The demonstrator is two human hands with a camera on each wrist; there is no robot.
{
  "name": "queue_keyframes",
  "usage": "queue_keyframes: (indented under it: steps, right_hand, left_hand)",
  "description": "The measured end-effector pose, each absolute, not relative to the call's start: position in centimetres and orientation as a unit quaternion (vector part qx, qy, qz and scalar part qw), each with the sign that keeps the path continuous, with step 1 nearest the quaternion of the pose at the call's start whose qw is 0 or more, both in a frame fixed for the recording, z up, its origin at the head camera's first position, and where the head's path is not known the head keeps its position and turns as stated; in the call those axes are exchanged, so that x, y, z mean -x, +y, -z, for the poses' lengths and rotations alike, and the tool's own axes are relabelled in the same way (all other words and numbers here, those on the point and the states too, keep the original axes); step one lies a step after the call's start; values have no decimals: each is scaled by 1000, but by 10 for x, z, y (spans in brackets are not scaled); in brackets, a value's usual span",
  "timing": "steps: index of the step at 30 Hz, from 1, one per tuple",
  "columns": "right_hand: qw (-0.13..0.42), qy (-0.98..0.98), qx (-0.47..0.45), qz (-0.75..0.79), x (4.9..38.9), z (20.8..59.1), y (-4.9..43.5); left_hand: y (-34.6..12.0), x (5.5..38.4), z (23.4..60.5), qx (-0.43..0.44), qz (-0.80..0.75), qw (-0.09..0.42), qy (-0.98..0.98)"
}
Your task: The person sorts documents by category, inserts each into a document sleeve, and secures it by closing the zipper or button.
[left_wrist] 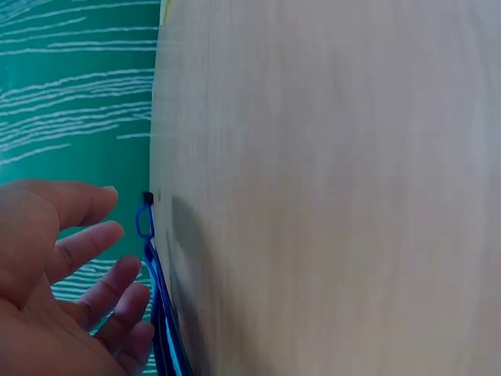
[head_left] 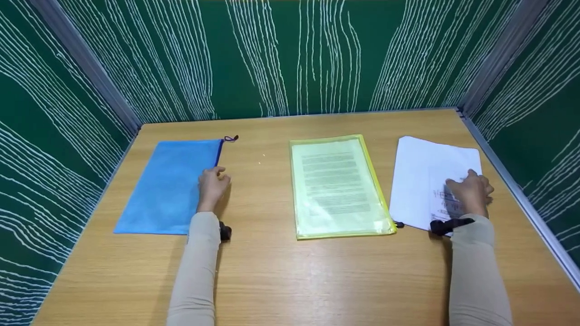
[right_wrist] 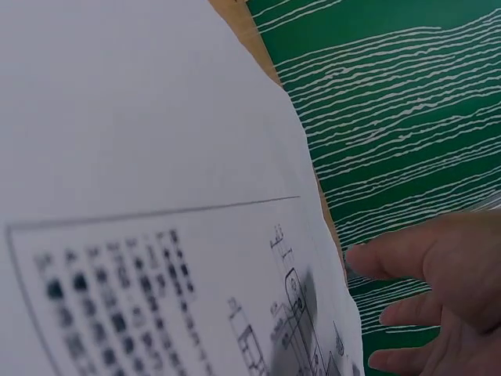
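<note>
A blue zip pouch (head_left: 174, 185) lies flat on the left of the table, its dark blue zipper edge and pull loop (left_wrist: 145, 219) toward the middle. Over that edge hovers my left hand (head_left: 212, 185), fingers loosely bent and holding nothing. On the right is a white paper sheet or stack (head_left: 417, 181) with printed drawings in its near right corner. My right hand (head_left: 472, 192) is above that printed part, fingers spread and lightly bent, gripping nothing. Between the hands lies a clear pouch with a yellow border (head_left: 335, 185), holding a text-printed page.
The wooden table (head_left: 272, 280) is bounded by green panels (head_left: 317, 54) with white wavy lines at the back and both sides. A metal rail (head_left: 521, 194) runs along the right edge. Dark straps with small devices sit on both wrists.
</note>
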State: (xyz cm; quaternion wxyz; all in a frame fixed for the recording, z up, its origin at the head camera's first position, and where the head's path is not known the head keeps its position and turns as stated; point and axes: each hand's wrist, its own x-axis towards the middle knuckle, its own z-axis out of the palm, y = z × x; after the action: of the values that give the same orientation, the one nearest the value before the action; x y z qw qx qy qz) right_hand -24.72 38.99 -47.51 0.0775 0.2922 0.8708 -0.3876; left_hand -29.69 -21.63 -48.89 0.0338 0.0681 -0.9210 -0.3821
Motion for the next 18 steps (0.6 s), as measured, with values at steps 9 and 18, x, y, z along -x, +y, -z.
queue_keyframes:
  steps: [9, 18]
  right_hand:
    - [104, 877, -306, 356, 245, 479, 395]
    - [101, 867, -332, 358, 249, 477, 398]
  left_hand:
    - [-233, 290, 489, -117, 337, 3, -934]
    - [-245, 289, 491, -115, 361, -51, -924]
